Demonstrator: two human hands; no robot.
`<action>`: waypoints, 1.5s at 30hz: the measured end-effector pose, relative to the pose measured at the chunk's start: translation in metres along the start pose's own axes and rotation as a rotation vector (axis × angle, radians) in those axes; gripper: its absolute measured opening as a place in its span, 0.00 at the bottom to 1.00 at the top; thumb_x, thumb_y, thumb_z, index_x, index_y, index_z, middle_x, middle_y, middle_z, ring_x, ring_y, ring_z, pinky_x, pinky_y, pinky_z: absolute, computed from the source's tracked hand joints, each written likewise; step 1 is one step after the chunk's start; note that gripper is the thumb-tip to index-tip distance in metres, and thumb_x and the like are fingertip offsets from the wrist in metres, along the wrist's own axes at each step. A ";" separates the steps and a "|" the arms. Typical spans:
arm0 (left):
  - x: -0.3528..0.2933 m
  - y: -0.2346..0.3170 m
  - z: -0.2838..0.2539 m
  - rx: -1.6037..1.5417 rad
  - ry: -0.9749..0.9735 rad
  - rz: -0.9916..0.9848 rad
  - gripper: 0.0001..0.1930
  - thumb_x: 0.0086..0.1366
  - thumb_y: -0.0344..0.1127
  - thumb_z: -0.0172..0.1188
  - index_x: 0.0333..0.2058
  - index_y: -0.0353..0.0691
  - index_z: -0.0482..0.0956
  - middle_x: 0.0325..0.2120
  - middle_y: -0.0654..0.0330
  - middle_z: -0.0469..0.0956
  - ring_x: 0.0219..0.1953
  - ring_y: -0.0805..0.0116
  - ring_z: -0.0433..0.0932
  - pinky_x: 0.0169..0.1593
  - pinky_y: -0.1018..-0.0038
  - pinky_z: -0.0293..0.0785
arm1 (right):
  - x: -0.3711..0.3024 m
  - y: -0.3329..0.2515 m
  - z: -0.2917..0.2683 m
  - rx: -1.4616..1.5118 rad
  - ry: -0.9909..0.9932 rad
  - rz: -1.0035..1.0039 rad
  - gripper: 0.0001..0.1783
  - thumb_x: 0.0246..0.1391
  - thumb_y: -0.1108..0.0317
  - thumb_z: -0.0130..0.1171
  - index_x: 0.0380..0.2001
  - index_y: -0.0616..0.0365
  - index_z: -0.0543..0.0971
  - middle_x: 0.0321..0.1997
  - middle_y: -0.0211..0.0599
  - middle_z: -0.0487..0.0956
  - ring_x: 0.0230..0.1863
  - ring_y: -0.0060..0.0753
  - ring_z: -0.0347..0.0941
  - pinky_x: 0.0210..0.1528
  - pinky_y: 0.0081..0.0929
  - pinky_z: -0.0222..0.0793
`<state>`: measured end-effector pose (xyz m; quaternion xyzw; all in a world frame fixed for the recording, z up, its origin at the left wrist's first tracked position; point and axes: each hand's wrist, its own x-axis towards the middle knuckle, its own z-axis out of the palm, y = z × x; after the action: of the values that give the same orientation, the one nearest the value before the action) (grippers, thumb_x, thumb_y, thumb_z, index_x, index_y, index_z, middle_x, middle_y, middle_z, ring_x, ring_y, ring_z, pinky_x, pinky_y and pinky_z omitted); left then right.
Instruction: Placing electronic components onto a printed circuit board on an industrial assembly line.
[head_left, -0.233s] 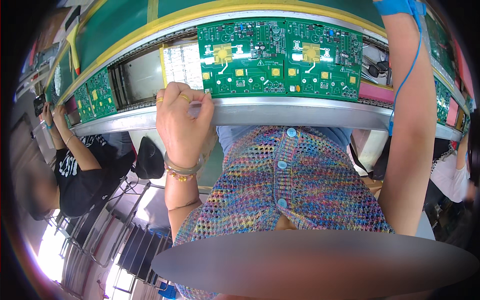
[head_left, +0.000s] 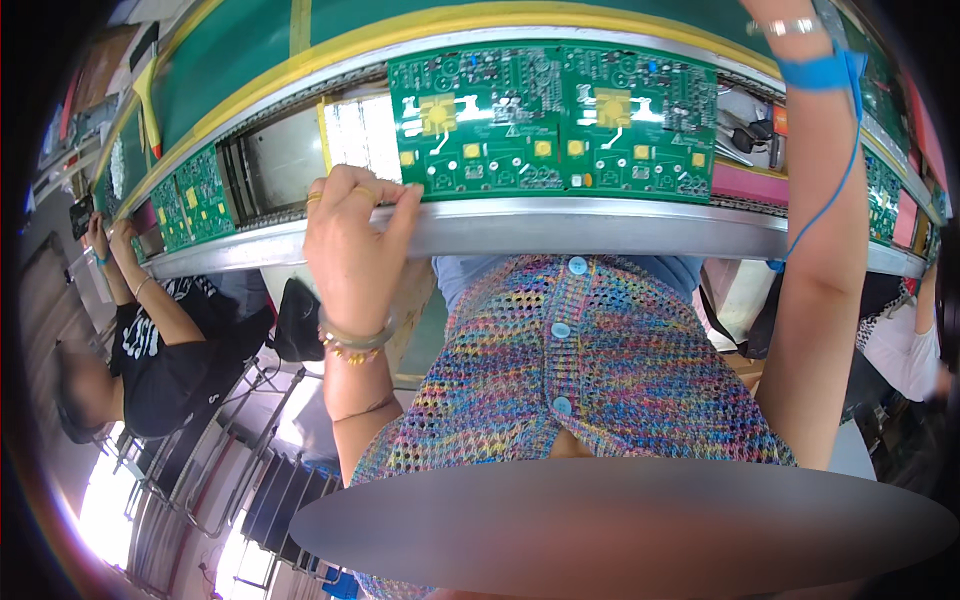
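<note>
My left hand (head_left: 352, 235) is at the lower left corner of a green circuit board (head_left: 480, 120). Its fingers are curled, with thumb and forefinger close together at the board's edge; anything between them is hidden or too small to make out. The board is a joined pair of like halves with gold pads, white print and small parts, lying on the rails of a conveyor (head_left: 600, 228). My right forearm (head_left: 825, 220) reaches up past the board's right end, with a blue wrist strap (head_left: 822, 72) and its cord. The right hand lies beyond the top edge.
More green boards sit along the line at the left (head_left: 190, 200) and far right. Hand tools (head_left: 745, 132) lie in the bed right of the near board. A yellow-handled brush (head_left: 148, 100) is at the far left. One co-worker (head_left: 150, 350) works at the left, another at the right.
The board has slid slightly left, and my left hand has shifted left with it. My right forearm has drawn down a little, bringing a bracelet above the strap into view.
</note>
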<state>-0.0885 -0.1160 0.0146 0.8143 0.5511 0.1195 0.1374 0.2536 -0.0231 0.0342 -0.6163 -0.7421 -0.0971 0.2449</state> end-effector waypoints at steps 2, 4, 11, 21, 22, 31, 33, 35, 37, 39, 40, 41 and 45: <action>0.012 0.002 -0.009 0.019 -0.032 0.098 0.07 0.50 0.36 0.68 0.23 0.42 0.81 0.25 0.61 0.72 0.32 0.58 0.71 0.36 0.67 0.67 | -0.019 0.000 -0.014 0.241 -0.078 0.069 0.08 0.47 0.73 0.60 0.32 0.63 0.77 0.30 0.43 0.76 0.33 0.40 0.74 0.36 0.31 0.68; 0.031 0.011 -0.019 0.056 0.008 0.172 0.06 0.50 0.35 0.68 0.23 0.41 0.81 0.25 0.61 0.72 0.32 0.58 0.71 0.36 0.66 0.67 | -0.033 -0.031 -0.035 0.450 -0.185 0.286 0.07 0.47 0.73 0.60 0.32 0.63 0.77 0.28 0.39 0.75 0.31 0.35 0.73 0.35 0.27 0.68; 0.175 0.090 -0.004 0.123 0.295 0.646 0.05 0.54 0.32 0.62 0.29 0.37 0.80 0.28 0.56 0.78 0.35 0.59 0.76 0.40 0.67 0.73 | -0.110 -0.027 -0.028 0.815 -0.248 0.362 0.10 0.54 0.73 0.59 0.41 0.58 0.77 0.33 0.29 0.78 0.33 0.17 0.73 0.38 0.17 0.70; 0.293 0.122 0.099 0.349 0.307 0.607 0.08 0.55 0.30 0.54 0.21 0.38 0.81 0.22 0.49 0.79 0.28 0.52 0.79 0.34 0.61 0.77 | -0.142 -0.015 -0.034 1.001 -0.318 0.682 0.11 0.58 0.76 0.55 0.45 0.65 0.75 0.40 0.33 0.79 0.45 0.25 0.77 0.47 0.19 0.72; 0.295 0.120 0.101 0.348 0.300 0.614 0.08 0.55 0.30 0.54 0.21 0.38 0.81 0.22 0.49 0.79 0.28 0.52 0.79 0.34 0.61 0.77 | -0.144 -0.014 -0.035 0.948 -0.293 0.637 0.10 0.57 0.75 0.56 0.42 0.64 0.75 0.39 0.32 0.79 0.42 0.23 0.76 0.44 0.19 0.71; 0.288 0.118 0.094 0.276 0.206 0.645 0.07 0.55 0.29 0.54 0.23 0.37 0.81 0.23 0.47 0.78 0.29 0.50 0.79 0.35 0.61 0.76 | -0.146 -0.012 -0.022 0.380 -0.145 0.204 0.06 0.49 0.70 0.62 0.29 0.58 0.77 0.29 0.35 0.74 0.33 0.35 0.71 0.34 0.28 0.67; 0.273 0.120 0.074 0.253 0.252 0.687 0.06 0.55 0.29 0.55 0.24 0.36 0.80 0.25 0.47 0.79 0.31 0.51 0.79 0.37 0.62 0.76 | -0.146 -0.014 -0.017 0.357 -0.097 0.183 0.06 0.49 0.66 0.61 0.27 0.56 0.76 0.29 0.37 0.72 0.35 0.45 0.70 0.37 0.37 0.67; 0.248 0.129 0.052 0.209 0.296 0.741 0.06 0.55 0.29 0.56 0.25 0.35 0.80 0.27 0.48 0.79 0.32 0.51 0.79 0.39 0.62 0.75 | -0.148 -0.012 -0.016 0.342 -0.118 0.188 0.07 0.49 0.66 0.61 0.27 0.56 0.76 0.29 0.37 0.72 0.35 0.45 0.70 0.37 0.37 0.67; 0.216 0.136 0.026 -0.075 0.174 0.654 0.04 0.54 0.29 0.59 0.26 0.35 0.79 0.29 0.50 0.78 0.35 0.53 0.77 0.41 0.62 0.73 | -0.148 -0.013 -0.016 0.337 -0.136 0.190 0.07 0.49 0.66 0.61 0.28 0.56 0.76 0.29 0.37 0.72 0.35 0.45 0.70 0.36 0.37 0.67; 0.178 0.144 0.004 -0.231 0.032 0.457 0.03 0.53 0.29 0.60 0.26 0.36 0.79 0.29 0.51 0.78 0.36 0.54 0.77 0.42 0.63 0.73 | -0.152 -0.015 -0.024 0.410 -0.171 0.196 0.07 0.48 0.66 0.61 0.28 0.56 0.76 0.28 0.37 0.72 0.34 0.45 0.70 0.36 0.38 0.66; 0.168 0.143 -0.004 -0.364 -0.098 0.246 0.03 0.53 0.29 0.60 0.26 0.36 0.79 0.29 0.51 0.78 0.37 0.54 0.76 0.43 0.63 0.72 | -0.152 -0.018 -0.027 0.417 -0.173 0.194 0.07 0.48 0.66 0.61 0.28 0.56 0.76 0.28 0.37 0.72 0.34 0.45 0.70 0.36 0.38 0.66; 0.163 0.117 0.006 -0.407 -0.082 0.378 0.04 0.55 0.29 0.62 0.30 0.36 0.80 0.30 0.57 0.78 0.35 0.64 0.76 0.42 0.70 0.72 | -0.155 -0.021 -0.034 0.432 -0.217 0.198 0.07 0.48 0.66 0.61 0.28 0.56 0.75 0.28 0.37 0.72 0.34 0.44 0.70 0.36 0.38 0.66; 0.114 0.060 0.014 -0.562 -0.266 0.387 0.08 0.57 0.25 0.62 0.37 0.37 0.81 0.28 0.62 0.79 0.33 0.75 0.76 0.41 0.79 0.71 | -0.171 -0.033 -0.042 0.462 -0.318 0.207 0.07 0.47 0.69 0.62 0.28 0.57 0.75 0.30 0.36 0.72 0.35 0.43 0.69 0.37 0.35 0.66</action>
<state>0.0098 -0.0323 0.0282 0.8423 0.3097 0.1830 0.4013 0.2528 -0.1975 -0.0067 -0.6244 -0.7067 0.1976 0.2677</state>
